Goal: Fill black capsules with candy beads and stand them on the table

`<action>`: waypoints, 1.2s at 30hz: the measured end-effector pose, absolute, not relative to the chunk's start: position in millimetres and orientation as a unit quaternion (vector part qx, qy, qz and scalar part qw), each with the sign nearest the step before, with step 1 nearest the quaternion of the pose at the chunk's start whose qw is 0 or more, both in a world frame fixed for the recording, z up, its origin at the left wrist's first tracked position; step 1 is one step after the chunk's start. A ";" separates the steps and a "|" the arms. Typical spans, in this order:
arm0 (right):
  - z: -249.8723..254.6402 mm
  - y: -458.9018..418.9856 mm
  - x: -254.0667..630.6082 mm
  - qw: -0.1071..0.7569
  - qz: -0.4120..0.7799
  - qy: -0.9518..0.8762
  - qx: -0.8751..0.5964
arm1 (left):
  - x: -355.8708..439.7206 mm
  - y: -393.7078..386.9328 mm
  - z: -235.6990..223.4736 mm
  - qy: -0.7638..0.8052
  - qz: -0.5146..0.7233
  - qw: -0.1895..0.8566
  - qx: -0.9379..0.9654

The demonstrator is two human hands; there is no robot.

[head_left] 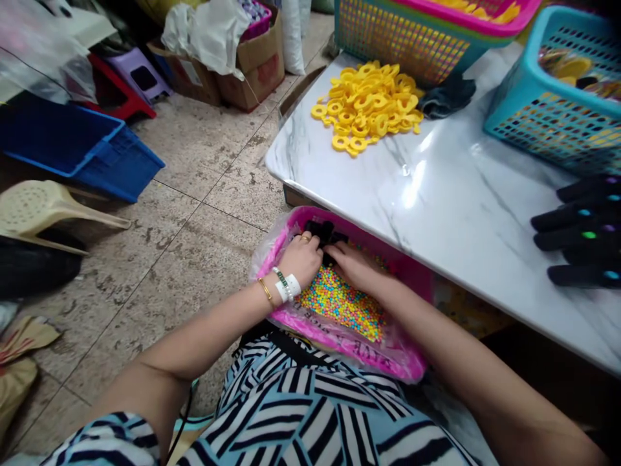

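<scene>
A pink basket (417, 372) lined with clear plastic sits at my lap, under the table edge. Small multicoloured beads (347, 307) fill much of it. At its far left part lies a cluster of black tube-like pieces (320, 228), their exact kind unclear. My left hand (301, 257), with a ring, is closed on these black pieces. From the right, my right hand (356, 266) reaches in over the beads, its fingers bent against the same black pieces. Both sets of fingertips are partly hidden among them.
On the marble-patterned table (359, 188) lie a pile of yellow plastic parts (371, 103), a dark cloth (446, 98) and black tubes with coloured ends (582, 236). Baskets, including a teal basket (548, 123), stand behind. A blue crate (121, 158) and cream stool (36, 204) are left.
</scene>
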State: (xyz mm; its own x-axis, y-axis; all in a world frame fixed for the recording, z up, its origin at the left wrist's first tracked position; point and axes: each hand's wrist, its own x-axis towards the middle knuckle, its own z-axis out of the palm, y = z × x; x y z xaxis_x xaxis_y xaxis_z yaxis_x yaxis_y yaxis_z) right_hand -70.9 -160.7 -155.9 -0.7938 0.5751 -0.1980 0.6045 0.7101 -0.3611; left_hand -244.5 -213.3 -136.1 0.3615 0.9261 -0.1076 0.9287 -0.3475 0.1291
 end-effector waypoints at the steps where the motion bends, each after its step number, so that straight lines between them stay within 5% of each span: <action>1: -154.1 -161.3 -71.5 0.036 -0.187 0.931 0.313 | -244.2 -214.6 -136.4 0.560 -0.010 0.086 0.824; 5: -153.1 -162.2 -66.0 0.004 -0.190 0.945 0.266 | -245.1 -222.7 -129.7 0.548 -0.015 0.092 0.831; 11: -155.0 -171.8 -29.5 -0.109 -0.440 0.810 0.372 | -247.7 -246.7 -113.6 0.553 -0.014 0.178 0.814; 15: -150.3 -190.3 -8.6 -0.106 -0.525 0.738 0.411 | -249.5 -262.8 -119.3 0.560 -0.029 0.251 0.789; 26: -159.8 -218.6 -13.2 0.159 -0.216 0.930 0.250 | -251.0 -268.6 -137.1 0.539 -0.053 0.285 0.791; 31: -168.6 -224.8 -1.3 0.048 -0.375 0.887 0.264 | -251.2 -269.3 -138.0 0.538 -0.045 0.295 0.789; 36: -160.1 -214.5 1.3 -0.108 -0.376 0.863 0.319 | -252.3 -269.5 -141.8 0.533 -0.030 0.300 0.790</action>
State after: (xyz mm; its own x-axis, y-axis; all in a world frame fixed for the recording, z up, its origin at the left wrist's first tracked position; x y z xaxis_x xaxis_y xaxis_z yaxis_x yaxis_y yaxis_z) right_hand 1.3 -214.5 -160.1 -0.7733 0.6319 -0.0527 0.4690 0.5141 -0.7181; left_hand -252.3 -269.5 -141.8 0.4291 0.8250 -0.3678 0.8612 -0.2508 0.4420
